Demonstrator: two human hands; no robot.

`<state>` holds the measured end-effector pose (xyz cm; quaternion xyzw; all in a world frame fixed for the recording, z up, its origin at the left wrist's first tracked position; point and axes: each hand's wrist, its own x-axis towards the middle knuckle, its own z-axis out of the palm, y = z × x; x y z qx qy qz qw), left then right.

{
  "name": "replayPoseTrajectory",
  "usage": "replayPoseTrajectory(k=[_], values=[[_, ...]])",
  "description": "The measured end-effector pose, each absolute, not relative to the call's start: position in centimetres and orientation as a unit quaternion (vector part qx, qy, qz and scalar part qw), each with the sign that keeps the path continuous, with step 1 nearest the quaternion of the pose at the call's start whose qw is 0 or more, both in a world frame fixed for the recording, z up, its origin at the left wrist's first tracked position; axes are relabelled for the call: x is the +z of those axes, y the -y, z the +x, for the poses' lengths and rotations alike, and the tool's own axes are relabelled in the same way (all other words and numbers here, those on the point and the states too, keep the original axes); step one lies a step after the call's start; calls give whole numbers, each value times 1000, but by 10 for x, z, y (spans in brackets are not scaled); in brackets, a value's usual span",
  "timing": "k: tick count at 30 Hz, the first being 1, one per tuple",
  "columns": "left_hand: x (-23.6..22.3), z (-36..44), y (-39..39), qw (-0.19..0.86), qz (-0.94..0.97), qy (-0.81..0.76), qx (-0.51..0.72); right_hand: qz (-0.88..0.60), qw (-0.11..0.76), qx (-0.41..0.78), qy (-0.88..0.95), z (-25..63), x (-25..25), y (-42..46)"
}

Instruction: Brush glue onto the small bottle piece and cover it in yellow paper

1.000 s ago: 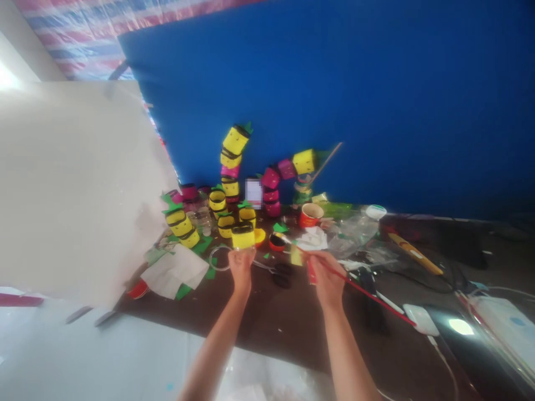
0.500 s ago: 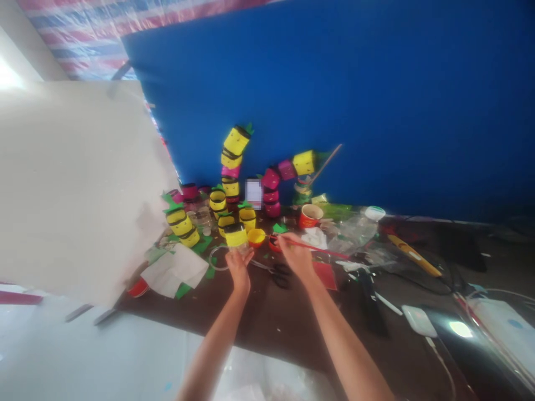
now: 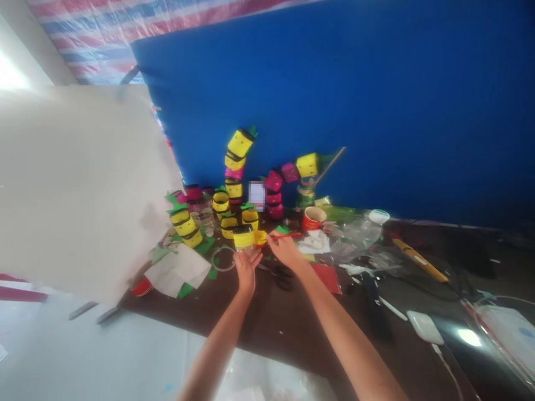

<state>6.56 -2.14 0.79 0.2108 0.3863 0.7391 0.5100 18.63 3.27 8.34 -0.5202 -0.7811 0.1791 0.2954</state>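
Yellow-banded cup is held in the left hand by its clear lower part, seemingly to spare the coloured band, while the right hand pinches a red paintbrush near the yellow paint dish.

Brush partly behind right grip

No text, label, brand, number or sign legible; fine details blurred
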Motion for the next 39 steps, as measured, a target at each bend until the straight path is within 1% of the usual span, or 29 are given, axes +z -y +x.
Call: replayPoseTrajectory(k=[6,11,16,23,26,30,34,39], values=[[5,65,19,519,198,-379,740,-530,253,176,790,182,84,-39],[6,65,19,523,182,-372,745,-530,270,194,780,182,83,-41],[6,65,17,520,181,-373,747,-520,327,235,753,183,84,-40],[12,63,20,515,185,-378,747,-517,491,295,636,208,87,-16],[14,63,22,537,190,-345,746,-504,553,319,582,221,84,6],[16,64,24,572,183,-305,739,-470,616,344,531,229,75,34],[23,66,26,589,188,-310,722,-431,637,375,517,230,67,49],[31,68,28,577,193,-328,723,-415,624,403,525,225,67,54]])
